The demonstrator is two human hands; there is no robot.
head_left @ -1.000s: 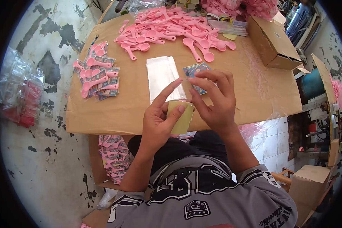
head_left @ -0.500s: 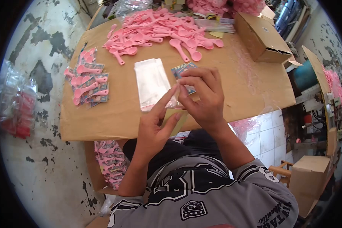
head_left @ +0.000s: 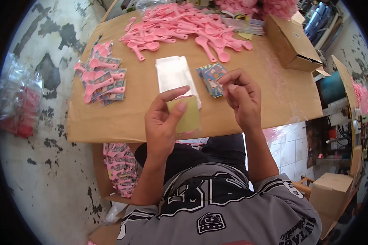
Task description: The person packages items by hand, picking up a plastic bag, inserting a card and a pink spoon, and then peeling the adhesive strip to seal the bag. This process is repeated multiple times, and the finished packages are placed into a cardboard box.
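Observation:
My left hand (head_left: 161,122) pinches a plain yellow-green card (head_left: 189,116) between thumb and fingers, above the table's near edge. A glossy edge, maybe clear plastic, shows at its lower end. My right hand (head_left: 244,98) is closed, its fingers curled, with the fingertips at a small stack of blue printed cards (head_left: 210,79). Whether the fingertips hold anything is hidden. Behind my left hand lies a pile of clear plastic bags (head_left: 172,71). Farther back is a large heap of pink measuring spoons (head_left: 176,28).
Packed spoons with cards (head_left: 102,77) lie at the table's left. A cardboard box (head_left: 292,43) stands at the back right, near flat plastic packs (head_left: 249,26). Below the table, a carton holds more packed spoons (head_left: 120,167). The brown table (head_left: 110,126) ends before my lap.
My right hand has parted from my left and moved right, to the printed cards. The card in my left hand now faces up more fully. The whole view has shifted slightly.

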